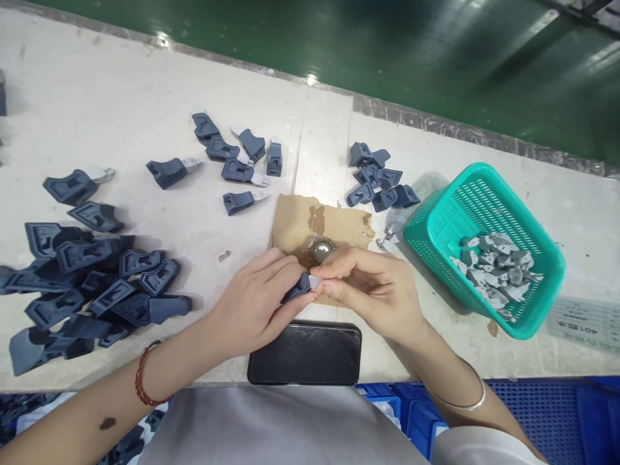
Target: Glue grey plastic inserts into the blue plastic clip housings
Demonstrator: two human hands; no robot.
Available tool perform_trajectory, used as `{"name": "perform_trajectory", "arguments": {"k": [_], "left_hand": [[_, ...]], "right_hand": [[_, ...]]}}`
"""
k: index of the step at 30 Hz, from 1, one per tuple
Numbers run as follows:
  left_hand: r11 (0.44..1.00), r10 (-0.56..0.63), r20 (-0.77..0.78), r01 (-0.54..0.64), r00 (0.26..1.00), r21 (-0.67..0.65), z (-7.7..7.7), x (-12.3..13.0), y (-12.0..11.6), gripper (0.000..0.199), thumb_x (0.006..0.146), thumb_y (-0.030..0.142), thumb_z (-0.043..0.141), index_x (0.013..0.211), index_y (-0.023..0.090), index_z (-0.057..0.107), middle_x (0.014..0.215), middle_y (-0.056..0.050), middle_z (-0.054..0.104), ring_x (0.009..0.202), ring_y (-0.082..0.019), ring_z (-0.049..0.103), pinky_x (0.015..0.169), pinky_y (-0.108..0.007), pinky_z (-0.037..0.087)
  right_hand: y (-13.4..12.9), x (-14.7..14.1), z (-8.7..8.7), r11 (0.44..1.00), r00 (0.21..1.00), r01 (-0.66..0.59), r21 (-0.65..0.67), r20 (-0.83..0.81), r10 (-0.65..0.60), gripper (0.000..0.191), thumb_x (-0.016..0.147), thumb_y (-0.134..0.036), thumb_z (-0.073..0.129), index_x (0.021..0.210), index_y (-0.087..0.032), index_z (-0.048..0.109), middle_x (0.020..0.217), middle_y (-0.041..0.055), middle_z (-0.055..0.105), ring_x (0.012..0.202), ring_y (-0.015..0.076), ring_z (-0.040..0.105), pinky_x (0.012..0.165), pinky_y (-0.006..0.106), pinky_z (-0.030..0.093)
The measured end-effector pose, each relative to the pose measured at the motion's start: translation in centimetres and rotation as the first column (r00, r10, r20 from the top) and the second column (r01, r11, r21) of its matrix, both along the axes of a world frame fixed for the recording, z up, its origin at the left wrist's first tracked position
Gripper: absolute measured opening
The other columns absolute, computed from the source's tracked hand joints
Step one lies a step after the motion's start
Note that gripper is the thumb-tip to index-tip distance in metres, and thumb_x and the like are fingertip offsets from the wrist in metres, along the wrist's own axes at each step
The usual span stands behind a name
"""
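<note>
L hand grips blue-grey part; R hand pinches pale piece at part's end, approx. over cardboard, just beyond phone. Prob. best: keep L hand steady, piece in line w/ part, no twisting.

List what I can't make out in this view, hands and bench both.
All in the head view:
- Dark blue part: mostly covered by the left hand.
- Light grey piece: its far end is hidden by the right hand.
- Grey pieces in the green basket: lower ones buried under others.
- Dark object, far left: cut off by the picture edge.
- Printed sheet: smaller print too small and blurred.
</note>
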State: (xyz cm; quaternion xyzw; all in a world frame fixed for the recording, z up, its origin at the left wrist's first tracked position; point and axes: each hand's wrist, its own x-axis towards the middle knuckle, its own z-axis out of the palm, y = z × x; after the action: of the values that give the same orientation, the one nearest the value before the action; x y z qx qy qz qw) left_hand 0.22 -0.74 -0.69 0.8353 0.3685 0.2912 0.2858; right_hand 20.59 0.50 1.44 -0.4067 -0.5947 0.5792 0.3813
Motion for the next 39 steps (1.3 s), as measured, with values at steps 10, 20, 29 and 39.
{"name": "perform_trajectory", "arguments": {"k": [10, 20, 29, 39], "left_hand": [[0.997, -0.025, 0.091, 0.031, 0.996, -0.067, -0.2, -0.3, -0.2, 0.025, 0.106, 0.027, 0.048, 0.084, 0.018, 0.054, 0.065, 0.000, 0.054, 0.063, -0.016, 0.049, 0.058, -0.028, 0.041], [0.990, -0.065, 0.077, 0.074, 0.995, -0.122, 0.1, -0.4, 0.0, 0.028, 0.105, 0.028, 0.047, 0.079, 0.021, 0.050, 0.066, 0.001, 0.050, 0.064, -0.017, 0.049, 0.057, -0.029, 0.039], [0.987, -0.111, 0.154, 0.127, 0.982, -0.100, -0.3, -0.5, -0.2, 0.027, 0.106, 0.030, 0.048, 0.080, 0.022, 0.048, 0.069, -0.001, 0.053, 0.068, -0.019, 0.049, 0.061, -0.031, 0.041], [0.986, 0.165, -0.256, -0.155, 0.953, 0.058, 2.4, -1.4, 0.3, 0.027, 0.105, 0.035, 0.050, 0.110, 0.014, 0.066, 0.086, -0.007, 0.071, 0.080, -0.023, 0.064, 0.070, -0.034, 0.049]], "right_hand": [[-0.1, 0.7, 0.1, 0.915, 0.954, -0.158, 0.372, 0.298, 0.044, 0.017, 0.103, -0.033, 0.061, 0.107, -0.019, 0.069, 0.081, 0.0022, 0.068, 0.073, 0.0146, 0.062, 0.068, 0.028, 0.050], [0.0, 0.2, -0.3, 0.754, 0.805, -0.419, 0.507, 0.591, 0.050, 0.033, 0.111, -0.026, 0.036, 0.081, -0.022, 0.050, 0.072, 0.0019, 0.056, 0.068, 0.0175, 0.050, 0.066, 0.029, 0.042], [-0.7, -0.2, 0.8, 0.757, 0.774, -0.437, 0.486, 0.631, 0.042, 0.034, 0.111, -0.025, 0.035, 0.081, -0.021, 0.051, 0.073, 0.0028, 0.060, 0.070, 0.0171, 0.056, 0.066, 0.029, 0.045], [0.4, 3.9, 2.7, 0.811, 0.767, -0.067, 0.581, 0.550, -0.331, 0.023, 0.105, -0.030, 0.049, 0.093, -0.024, 0.067, 0.087, 0.0052, 0.073, 0.082, 0.0219, 0.066, 0.073, 0.034, 0.048]]}}
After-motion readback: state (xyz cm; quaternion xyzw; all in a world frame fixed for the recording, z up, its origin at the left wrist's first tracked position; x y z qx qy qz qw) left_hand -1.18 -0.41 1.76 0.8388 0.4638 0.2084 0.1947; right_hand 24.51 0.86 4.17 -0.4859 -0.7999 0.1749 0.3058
